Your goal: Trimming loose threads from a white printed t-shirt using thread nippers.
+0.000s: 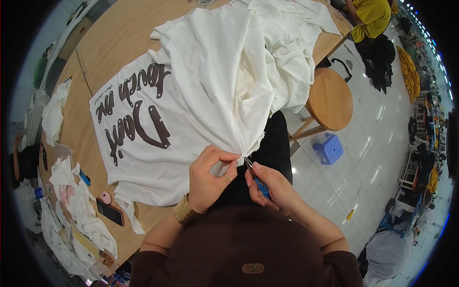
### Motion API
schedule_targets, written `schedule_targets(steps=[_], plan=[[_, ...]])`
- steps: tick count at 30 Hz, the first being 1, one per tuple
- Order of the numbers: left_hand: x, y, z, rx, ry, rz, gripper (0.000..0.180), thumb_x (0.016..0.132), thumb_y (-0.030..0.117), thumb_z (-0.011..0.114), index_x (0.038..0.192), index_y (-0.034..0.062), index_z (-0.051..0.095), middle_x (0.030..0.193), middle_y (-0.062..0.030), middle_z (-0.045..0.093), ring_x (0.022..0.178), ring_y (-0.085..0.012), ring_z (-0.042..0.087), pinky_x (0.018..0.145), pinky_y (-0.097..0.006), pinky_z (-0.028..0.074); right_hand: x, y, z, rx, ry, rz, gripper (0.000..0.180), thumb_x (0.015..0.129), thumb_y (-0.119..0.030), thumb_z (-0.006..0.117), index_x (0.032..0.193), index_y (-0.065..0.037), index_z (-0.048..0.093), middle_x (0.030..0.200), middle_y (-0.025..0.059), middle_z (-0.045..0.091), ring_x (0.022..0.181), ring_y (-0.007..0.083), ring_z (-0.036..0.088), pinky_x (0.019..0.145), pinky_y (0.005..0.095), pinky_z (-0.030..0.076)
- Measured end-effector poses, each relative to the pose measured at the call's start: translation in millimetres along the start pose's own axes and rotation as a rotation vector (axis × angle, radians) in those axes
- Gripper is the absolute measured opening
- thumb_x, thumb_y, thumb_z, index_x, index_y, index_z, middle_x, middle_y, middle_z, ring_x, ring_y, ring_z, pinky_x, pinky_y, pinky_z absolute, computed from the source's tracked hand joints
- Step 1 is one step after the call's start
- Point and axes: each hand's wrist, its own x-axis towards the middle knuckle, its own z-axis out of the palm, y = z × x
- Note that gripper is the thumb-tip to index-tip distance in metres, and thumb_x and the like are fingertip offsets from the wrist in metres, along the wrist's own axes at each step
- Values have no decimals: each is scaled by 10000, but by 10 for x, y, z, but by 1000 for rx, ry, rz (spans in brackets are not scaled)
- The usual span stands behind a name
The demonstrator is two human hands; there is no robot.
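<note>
Desk: the pale wooden desk [103,52] spreads over the upper left and bears the cloth.
White cloth: the white garment [205,62], with large dark print, lies over the desk in folds; its gathered edge hangs toward the person, between both hands.
Round stool: the wooden stool [330,100] stands on the floor, right of the cloth.
Left hand: the forearm rises from the lower edge, and the left hand [212,168] points up and inward; its thumb and index fingers [222,156] are closed, pinching the cloth edge.
Right hand: the forearm comes slantwise from the lower right; the right hand [273,186] is curled, its fingers closed around the snips.
Phone: the dark phone [110,212] lies on the desk, at left.
Snips: the blue-handled snips [260,186] point toward the pinched edge, just beside the left fingertips; whether the blades are parted, I cannot tell.
Ring: a gold ring [228,178] sits on the left hand.
</note>
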Motion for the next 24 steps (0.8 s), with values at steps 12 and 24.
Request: schedule_targets(steps=[12, 24], plan=[[22, -17, -6, -56, -17, -26, 138, 724, -35, 615, 854, 5, 631, 746, -51, 539, 687, -127, 538, 648, -228, 426, 30, -10, -1, -10, -14, -11, 390, 957, -382, 274, 834, -59, 455, 472, 40, 449, 273, 54, 267, 276, 181, 226], [3, -78, 32, -93, 2, -42, 115, 733, -12, 635, 846, 11, 636, 758, -69, 576, 702, -155, 570, 654, -242, 447, 84, 90, 49, -168, 91, -125, 389, 965, -362, 242, 826, -62, 446, 489, 51, 453, 316, 66, 292, 305, 188, 243]])
